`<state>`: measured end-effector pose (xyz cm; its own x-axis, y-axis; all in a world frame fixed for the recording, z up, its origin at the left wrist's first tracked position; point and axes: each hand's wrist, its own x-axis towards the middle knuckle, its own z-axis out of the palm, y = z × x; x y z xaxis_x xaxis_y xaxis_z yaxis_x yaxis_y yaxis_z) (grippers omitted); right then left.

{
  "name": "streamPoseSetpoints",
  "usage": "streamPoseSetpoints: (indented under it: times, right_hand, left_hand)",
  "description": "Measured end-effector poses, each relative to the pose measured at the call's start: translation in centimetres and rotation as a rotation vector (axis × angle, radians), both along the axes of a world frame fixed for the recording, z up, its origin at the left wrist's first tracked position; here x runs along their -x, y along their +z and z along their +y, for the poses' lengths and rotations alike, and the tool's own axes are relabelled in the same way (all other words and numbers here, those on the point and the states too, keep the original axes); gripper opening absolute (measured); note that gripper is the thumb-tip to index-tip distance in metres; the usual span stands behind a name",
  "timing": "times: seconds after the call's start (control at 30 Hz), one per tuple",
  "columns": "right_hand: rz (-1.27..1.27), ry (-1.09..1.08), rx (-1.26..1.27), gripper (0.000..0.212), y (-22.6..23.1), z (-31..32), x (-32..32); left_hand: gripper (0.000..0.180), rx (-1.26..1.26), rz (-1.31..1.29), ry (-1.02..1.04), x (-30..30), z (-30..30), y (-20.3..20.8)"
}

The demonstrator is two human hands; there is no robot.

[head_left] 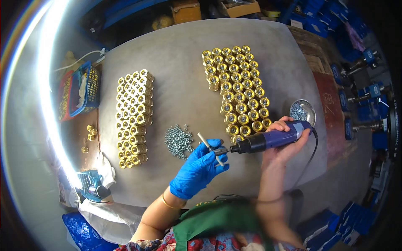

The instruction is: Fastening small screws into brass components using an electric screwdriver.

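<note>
My bare right hand (279,146) is wrapped round a purple and black electric screwdriver (261,140), which lies level and points left. My left hand (196,167), in a blue rubber glove, pinches the metal bit end (220,151) of this tool. A pale thin rod (204,140) crosses there between the gloved fingers; whether it is joined to the bit I cannot tell. Just left of the glove is a heap of small grey metal pieces (177,141). Beyond the screwdriver stands a block of brass-coloured cylindrical fittings (236,86) with dark centres.
Another block of brass fittings (133,117) stands at the left of the grey table (178,71). A metal bowl (309,109) with small pieces sits at the right, near the tool's cord (310,161). At the far left are a blue basket (90,90) and several loose brass fittings (91,133).
</note>
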<state>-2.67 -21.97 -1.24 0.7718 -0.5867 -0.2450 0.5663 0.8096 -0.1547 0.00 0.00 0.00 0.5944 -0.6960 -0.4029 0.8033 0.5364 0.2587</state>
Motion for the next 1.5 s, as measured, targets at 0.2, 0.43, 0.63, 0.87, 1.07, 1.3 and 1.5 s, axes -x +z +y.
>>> streamPoseSetpoints:
  times: [0.2,0.43,0.63,0.87,1.07,1.3,1.5]
  right_hand:
    - [0.051,-0.112,-0.023,0.051,0.8,-0.6,0.2]
    - [0.108,-0.155,0.054,0.050,1.4,-1.1,0.4]
    - [0.108,-0.146,0.061,0.048,1.4,-0.8,0.2]
    - [0.133,-0.121,0.062,0.046,1.5,-0.3,0.1]
    - [0.160,-0.121,0.074,0.045,2.1,-0.7,0.6]
    - [0.199,-0.102,0.107,0.046,1.9,-0.1,0.2]
    - [0.165,-0.093,0.107,0.047,1.7,-0.4,0.4]
  left_hand:
    - [0.022,-1.190,-1.373,-0.132,-6.9,3.4,-1.9]
    - [0.017,-1.304,-1.276,-0.102,-9.2,4.9,-5.4]
    - [0.021,-1.354,-1.380,-0.122,-9.5,4.1,-5.5]
    - [0.021,-1.385,-1.592,-0.497,-11.6,4.1,-4.6]
    - [0.014,-1.449,-1.331,-0.023,-11.2,8.1,-3.3]
    - [0.015,-1.760,-1.416,0.051,-13.9,13.7,-2.6]
    - [0.023,-1.826,-1.702,-0.069,-13.8,13.7,-2.7]
